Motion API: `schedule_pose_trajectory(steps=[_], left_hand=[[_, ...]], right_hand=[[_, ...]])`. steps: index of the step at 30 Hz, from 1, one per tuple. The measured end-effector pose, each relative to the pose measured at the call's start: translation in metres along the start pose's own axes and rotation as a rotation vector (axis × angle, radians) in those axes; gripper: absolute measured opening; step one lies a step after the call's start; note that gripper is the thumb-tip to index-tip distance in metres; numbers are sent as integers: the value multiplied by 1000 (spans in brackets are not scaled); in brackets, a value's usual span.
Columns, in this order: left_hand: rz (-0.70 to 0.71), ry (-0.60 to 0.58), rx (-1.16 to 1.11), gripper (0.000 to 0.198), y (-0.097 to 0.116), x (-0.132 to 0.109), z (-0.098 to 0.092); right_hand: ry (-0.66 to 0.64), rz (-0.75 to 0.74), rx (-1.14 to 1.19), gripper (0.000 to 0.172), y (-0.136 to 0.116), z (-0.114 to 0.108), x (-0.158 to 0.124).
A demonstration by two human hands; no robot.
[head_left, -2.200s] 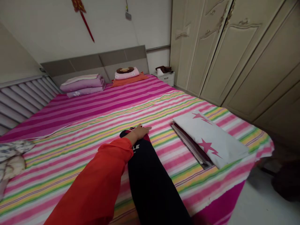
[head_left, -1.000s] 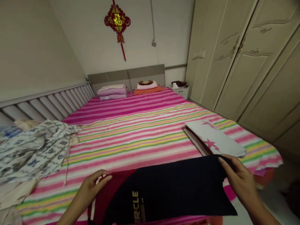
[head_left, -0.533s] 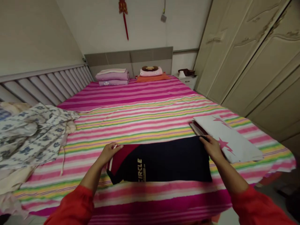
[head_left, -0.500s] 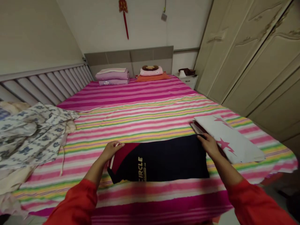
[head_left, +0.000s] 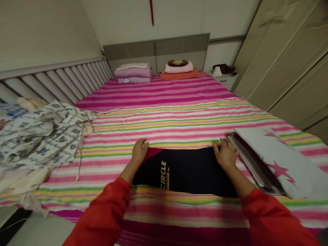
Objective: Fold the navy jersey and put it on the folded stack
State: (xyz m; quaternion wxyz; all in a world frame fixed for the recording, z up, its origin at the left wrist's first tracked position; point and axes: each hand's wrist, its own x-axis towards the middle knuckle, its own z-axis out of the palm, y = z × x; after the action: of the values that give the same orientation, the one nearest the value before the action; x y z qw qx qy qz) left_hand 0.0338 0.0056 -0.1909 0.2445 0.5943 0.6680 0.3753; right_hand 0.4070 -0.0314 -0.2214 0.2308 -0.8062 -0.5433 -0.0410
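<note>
A dark navy folded shirt [head_left: 191,171] lies flat on the bed, with a red patch at its far left corner and gold "CIRCLE" lettering. My left hand [head_left: 139,152] rests at that red corner, fingers bent loosely and a small gap showing between thumb and forefinger. Over the far right corner lies my right hand [head_left: 227,155], open, its fingers spread on the cloth and just past its edge. Close to the right hand is a stack of folded clothes [head_left: 252,160], with a white garment [head_left: 279,160] bearing pink stars on top.
Rumpled floral clothing [head_left: 48,136] is heaped at the left beside the slatted rail [head_left: 69,77]. Folded lilac bedding [head_left: 134,72] and an orange pillow [head_left: 179,75] sit by the headboard [head_left: 156,53]. A white nightstand [head_left: 227,81] and wardrobe [head_left: 287,65] stand at the right.
The shirt now lies flatter on the bed. My right hand has changed from pinching its corner to spread fingers, and my left hand's grip has loosened. The view has tilted down.
</note>
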Motion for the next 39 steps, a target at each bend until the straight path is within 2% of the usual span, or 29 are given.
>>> schedule_pose_trajectory(steps=[2, 4, 5, 7, 8, 10, 13, 17, 19, 25, 27, 29, 30, 31, 32, 35, 37, 39], left_hand=[[152, 143, -34, 29, 4, -38, 10], [248, 341, -60, 28, -5, -83, 14], [220, 442, -65, 27, -14, -104, 13], [59, 567, -59, 31, -37, -140, 7], [-20, 583, -55, 36, -49, -152, 3], [-92, 534, -44, 47, -69, -166, -6], [-71, 396, -37, 50, -77, -160, -13], [-101, 192, -86, 46, -65, -133, -12], [-134, 152, -104, 47, -63, -123, -12], [-220, 138, -62, 44, -80, -116, -32], [-249, 234, 66, 45, -79, -117, -39], [-182, 407, 208, 52, -66, -117, -37], [-103, 461, 242, 52, -55, -116, -31], [-3, 460, 237, 51, -42, -115, -21], [103, 393, 197, 49, -26, -114, -8], [346, -2, 118, 48, 20, -112, 45], [399, -178, 191, 49, 40, -112, 78], [360, -230, 315, 48, 45, -109, 99]], right_hand=[[59, -202, 43, 47, -16, 3, -35], [42, -311, 41, 47, -22, 7, -67], [24, -311, 27, 48, -22, 9, -80], [-15, -229, 1, 53, -14, 14, -94], [-38, -178, -7, 55, -10, 16, -96], [-95, -119, -17, 57, -2, 20, -93], [-161, -114, -41, 59, 0, 25, -87], [-165, -112, -68, 57, -5, 26, -87], [-175, -114, -78, 56, -7, 25, -89], [-170, -116, -101, 57, -6, 24, -89], [-176, -114, -105, 57, -6, 26, -89], [-184, -113, -108, 58, -6, 26, -89], [-183, -113, -108, 58, -6, 27, -89], [-180, -113, -109, 58, -6, 27, -89], [-174, -114, -109, 57, -6, 27, -89], [-156, -115, -113, 57, -6, 27, -89], [-156, -114, -114, 56, -6, 27, -88], [-162, -112, -111, 57, -5, 28, -88]])
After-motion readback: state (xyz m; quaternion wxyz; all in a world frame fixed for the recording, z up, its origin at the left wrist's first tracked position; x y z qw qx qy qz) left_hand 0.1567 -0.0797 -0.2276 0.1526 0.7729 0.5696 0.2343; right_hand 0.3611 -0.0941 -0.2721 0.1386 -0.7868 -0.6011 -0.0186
